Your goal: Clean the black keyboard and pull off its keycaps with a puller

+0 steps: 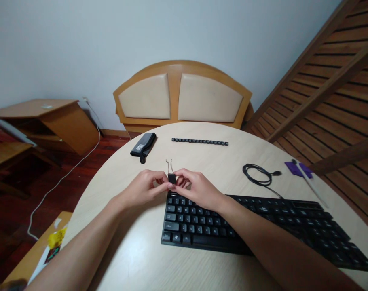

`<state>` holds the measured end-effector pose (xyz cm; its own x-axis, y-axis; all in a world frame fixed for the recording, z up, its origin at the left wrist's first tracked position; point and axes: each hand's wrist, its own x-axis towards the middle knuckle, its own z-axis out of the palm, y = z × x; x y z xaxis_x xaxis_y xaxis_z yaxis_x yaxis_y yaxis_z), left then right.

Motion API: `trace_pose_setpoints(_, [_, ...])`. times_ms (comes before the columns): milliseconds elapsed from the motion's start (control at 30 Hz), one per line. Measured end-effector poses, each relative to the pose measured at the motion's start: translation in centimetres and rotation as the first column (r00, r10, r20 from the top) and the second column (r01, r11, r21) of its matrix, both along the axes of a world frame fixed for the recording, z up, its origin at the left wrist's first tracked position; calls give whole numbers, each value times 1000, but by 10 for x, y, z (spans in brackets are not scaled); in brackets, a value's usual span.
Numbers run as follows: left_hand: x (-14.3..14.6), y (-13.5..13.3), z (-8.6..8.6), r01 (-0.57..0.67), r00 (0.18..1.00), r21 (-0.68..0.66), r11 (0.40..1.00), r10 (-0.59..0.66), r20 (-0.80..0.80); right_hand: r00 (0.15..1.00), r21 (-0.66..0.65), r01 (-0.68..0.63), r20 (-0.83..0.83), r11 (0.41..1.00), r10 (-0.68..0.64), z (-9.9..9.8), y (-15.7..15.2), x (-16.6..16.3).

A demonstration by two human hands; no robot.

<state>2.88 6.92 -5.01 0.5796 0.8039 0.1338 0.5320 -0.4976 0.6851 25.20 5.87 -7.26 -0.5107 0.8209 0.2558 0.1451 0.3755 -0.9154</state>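
Observation:
Over the upper left corner of a black keyboard, my left hand and my right hand meet with fingers closed. Between them they pinch a keycap puller, a black-handled tool whose two bent wire prongs point away from me. The keyboard lies at a slant, and my right forearm crosses above it, covering part of its keys. Farther back on the table, loose black keycaps are lined up in a row.
The round pale table also holds a folded dark pouch at back left. A coiled black cable lies right, near a purple cloth with a thin white brush. A padded headboard stands behind.

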Motion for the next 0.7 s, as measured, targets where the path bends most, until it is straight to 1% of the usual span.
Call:
trace_pose_setpoints(67, [-3,1,2,27,1000,-42,999,-27,-10,1000,-37,14,-7,999,-14,0,0,0])
trace_pose_setpoints(133, [-7,2,4,63,998,-119,991,-66,-23,1000,-70,17,-16,997,-18,0,-1,1])
trace_pose_setpoints(233, [-11,3,3,102,993,-258,961,-114,-35,1000,-109,-2,-29,994,-1,0,-2,2])
trace_pose_setpoints(333, [-13,2,0,103,992,-344,933,-123,-39,1000,-128,-10,-20,992,8,0,-3,3])
trace_pose_setpoints(433, [-11,1,-3,111,992,-372,922,-125,-14,1000,-134,-24,-7,991,23,0,-4,1])
trace_pose_setpoints(567, [-7,1,-5,159,987,-362,919,-154,41,1000,-114,-17,15,993,19,3,-5,-1])
trace_pose_setpoints(700, [-5,1,-6,204,979,-355,912,-196,58,1000,-129,-17,15,992,19,5,-5,-1])
